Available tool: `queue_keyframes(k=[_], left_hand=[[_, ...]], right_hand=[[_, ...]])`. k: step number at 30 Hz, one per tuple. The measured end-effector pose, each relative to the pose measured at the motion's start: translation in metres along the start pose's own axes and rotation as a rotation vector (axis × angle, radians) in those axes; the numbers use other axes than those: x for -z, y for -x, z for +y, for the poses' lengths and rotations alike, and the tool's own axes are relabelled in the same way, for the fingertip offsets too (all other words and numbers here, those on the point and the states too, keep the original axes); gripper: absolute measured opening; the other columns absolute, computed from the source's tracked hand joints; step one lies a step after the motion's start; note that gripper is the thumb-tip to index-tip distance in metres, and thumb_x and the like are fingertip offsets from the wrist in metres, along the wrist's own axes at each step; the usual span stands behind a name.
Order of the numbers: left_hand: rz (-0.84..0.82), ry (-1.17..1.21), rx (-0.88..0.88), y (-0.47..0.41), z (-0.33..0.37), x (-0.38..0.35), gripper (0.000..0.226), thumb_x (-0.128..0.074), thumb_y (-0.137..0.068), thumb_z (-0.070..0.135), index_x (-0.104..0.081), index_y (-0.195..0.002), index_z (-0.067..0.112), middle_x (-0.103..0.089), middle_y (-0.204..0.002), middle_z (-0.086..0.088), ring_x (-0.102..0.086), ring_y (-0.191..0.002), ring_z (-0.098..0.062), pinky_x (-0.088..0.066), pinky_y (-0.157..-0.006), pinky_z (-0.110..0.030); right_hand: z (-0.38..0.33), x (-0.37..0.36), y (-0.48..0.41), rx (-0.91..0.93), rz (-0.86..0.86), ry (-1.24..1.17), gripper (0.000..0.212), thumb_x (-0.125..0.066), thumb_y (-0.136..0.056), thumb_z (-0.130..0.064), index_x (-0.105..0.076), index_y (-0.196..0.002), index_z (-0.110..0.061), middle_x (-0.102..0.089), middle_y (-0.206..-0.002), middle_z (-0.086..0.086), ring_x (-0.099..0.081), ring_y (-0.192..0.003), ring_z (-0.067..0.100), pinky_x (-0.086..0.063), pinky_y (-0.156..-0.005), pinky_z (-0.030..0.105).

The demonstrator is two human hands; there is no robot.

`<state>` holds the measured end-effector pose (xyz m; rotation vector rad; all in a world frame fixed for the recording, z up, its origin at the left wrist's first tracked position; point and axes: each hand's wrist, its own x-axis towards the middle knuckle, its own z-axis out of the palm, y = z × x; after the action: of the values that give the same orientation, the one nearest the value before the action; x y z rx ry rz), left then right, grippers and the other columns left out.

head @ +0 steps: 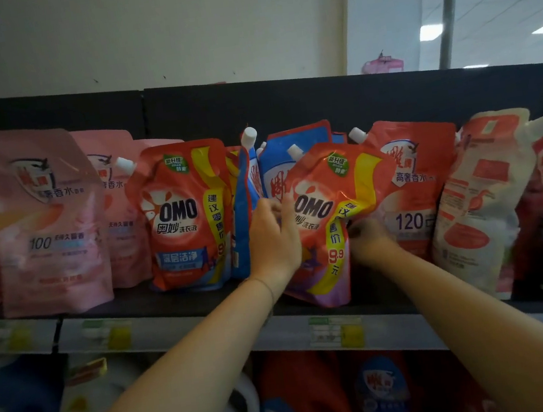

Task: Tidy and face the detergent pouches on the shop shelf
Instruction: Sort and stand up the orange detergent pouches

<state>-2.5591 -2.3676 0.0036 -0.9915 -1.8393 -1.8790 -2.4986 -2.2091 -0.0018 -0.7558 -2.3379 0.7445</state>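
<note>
**Both hands gripping tilted OMO pouch, mid-shelf**

Left end of shelf [137, 301]: pink pouches [48, 228] are standing upright in overlapping rows, fronts facing out, the nearest one sitting at the shelf's front edge. Just right of them an upright OMO pouch [182, 217] is facing forward, red with a yellow price band and its spout at the top left.

Next, a blue pouch [243, 209] is standing edge-on, squeezed against the upright OMO pouch; more blue pouches [297, 154] are leaning behind.

Centre: the left hand [272, 236] is curling its fingers round the left edge of a second, tilted OMO pouch [328, 205]. This pouch is leaning with its top to the right, its bottom corner sitting at the shelf's front edge. The right hand [369, 241] is gripping the pouch's right edge, fingers curled against it.

Right of the hands: a red pouch [414, 169] marked 120 is standing behind the right hand, then a white-and-orange pouch [480, 199] is leaning left, back panel outward.

Price labels [336, 332] are running along the shelf's front strip. Red bottles [302, 395] are standing on the level below.
</note>
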Motion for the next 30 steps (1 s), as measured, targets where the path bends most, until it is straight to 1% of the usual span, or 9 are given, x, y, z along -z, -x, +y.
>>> queue_keyframes(k=[4, 6, 9, 11, 14, 18, 21, 27, 30], left_hand=[[-0.211, 0.005, 0.452, -0.011, -0.019, -0.016, 0.066, -0.042, -0.091, 0.061, -0.048, -0.133, 0.011, -0.055, -0.130, -0.004, -0.051, -0.121, -0.027, -0.039, -0.103, -0.037], [-0.230, 0.069, 0.495, -0.012, -0.020, -0.019, 0.078, -0.047, -0.079, 0.071, -0.050, -0.133, 0.014, -0.056, -0.132, -0.003, -0.052, -0.120, -0.027, -0.037, -0.107, -0.041], [-0.178, 0.119, 0.496, -0.009, -0.015, -0.022, 0.080, -0.053, -0.077, 0.068, -0.046, -0.134, 0.012, -0.052, -0.134, -0.004, -0.050, -0.121, -0.028, -0.036, -0.107, -0.046], [-0.119, 0.003, 0.469, -0.003, -0.010, -0.026, 0.074, -0.046, -0.085, 0.066, -0.041, -0.135, 0.011, -0.046, -0.137, -0.009, -0.045, -0.124, -0.031, -0.032, -0.108, -0.050], [-0.005, -0.142, 0.373, 0.013, 0.002, -0.026, 0.065, -0.031, -0.094, 0.061, -0.040, -0.132, 0.009, -0.044, -0.138, -0.011, -0.040, -0.127, -0.030, -0.027, -0.108, -0.051], [0.138, -0.144, 0.213, 0.028, 0.012, -0.011, 0.053, -0.030, -0.098, 0.051, -0.044, -0.124, 0.007, -0.048, -0.128, -0.009, -0.043, -0.122, -0.027, -0.031, -0.105, -0.051], [0.262, -0.125, 0.062, 0.036, 0.013, 0.003, 0.047, -0.033, -0.096, 0.052, -0.048, -0.109, 0.010, -0.051, -0.111, -0.003, -0.046, -0.109, -0.022, -0.036, -0.099, -0.049], [0.383, -0.163, -0.159, 0.045, -0.003, 0.043, 0.067, -0.031, -0.088, 0.063, -0.042, -0.124, 0.007, -0.048, -0.119, -0.005, -0.042, -0.112, -0.021, -0.034, -0.100, -0.046], [0.428, -0.137, -0.205, 0.039, -0.011, 0.071, 0.076, -0.028, -0.089, 0.068, -0.042, -0.124, 0.002, -0.047, -0.118, -0.006, -0.040, -0.109, -0.017, -0.031, -0.100, -0.035]], right_hand=[[0.009, 0.018, 0.022, 0.042, -0.055, -0.205, 0.019, -0.059, -0.088, -0.005, -0.065, -0.106, -0.005, -0.068, -0.096, 0.015, -0.067, -0.064, 0.020, -0.054, -0.056, 0.031], [0.010, 0.034, 0.037, 0.036, -0.144, -0.274, 0.026, -0.056, -0.087, 0.000, -0.059, -0.113, -0.007, -0.065, -0.092, 0.014, -0.060, -0.043, 0.016, -0.046, -0.041, 0.024], [0.002, 0.049, 0.064, 0.061, -0.435, -0.370, 0.029, -0.055, -0.089, -0.002, -0.054, -0.113, -0.019, -0.069, -0.094, 0.009, -0.063, -0.048, 0.019, -0.045, -0.044, 0.022], [-0.006, 0.045, 0.074, 0.083, -0.492, -0.402, 0.024, -0.066, -0.087, -0.018, -0.056, -0.110, -0.020, -0.074, -0.092, 0.006, -0.067, -0.057, 0.023, -0.048, -0.050, 0.025], [-0.016, 0.028, 0.076, 0.201, -0.280, -0.303, 0.038, -0.076, -0.078, -0.035, -0.062, -0.104, -0.011, -0.075, -0.088, 0.004, -0.072, -0.073, 0.019, -0.058, -0.064, 0.033], [-0.020, 0.015, 0.082, 0.300, -0.164, -0.558, 0.029, -0.080, -0.074, -0.012, -0.063, -0.097, -0.016, -0.074, -0.083, -0.007, -0.071, -0.079, 0.006, -0.054, -0.062, 0.019], [-0.026, 0.003, 0.085, 0.303, -0.104, -0.758, 0.038, -0.081, -0.068, 0.002, -0.064, -0.100, -0.009, -0.075, -0.087, 0.000, -0.072, -0.079, 0.013, -0.055, -0.061, 0.021], [-0.054, -0.034, 0.086, 0.355, -0.018, -0.854, 0.042, -0.082, -0.062, 0.006, -0.069, -0.101, -0.002, -0.075, -0.094, 0.007, -0.072, -0.085, 0.020, -0.058, -0.067, 0.029], [-0.077, -0.054, 0.087, 0.406, -0.024, -0.850, 0.044, -0.081, -0.064, 0.007, -0.067, -0.105, 0.003, -0.075, -0.093, 0.004, -0.072, -0.087, 0.020, -0.058, -0.068, 0.030]])
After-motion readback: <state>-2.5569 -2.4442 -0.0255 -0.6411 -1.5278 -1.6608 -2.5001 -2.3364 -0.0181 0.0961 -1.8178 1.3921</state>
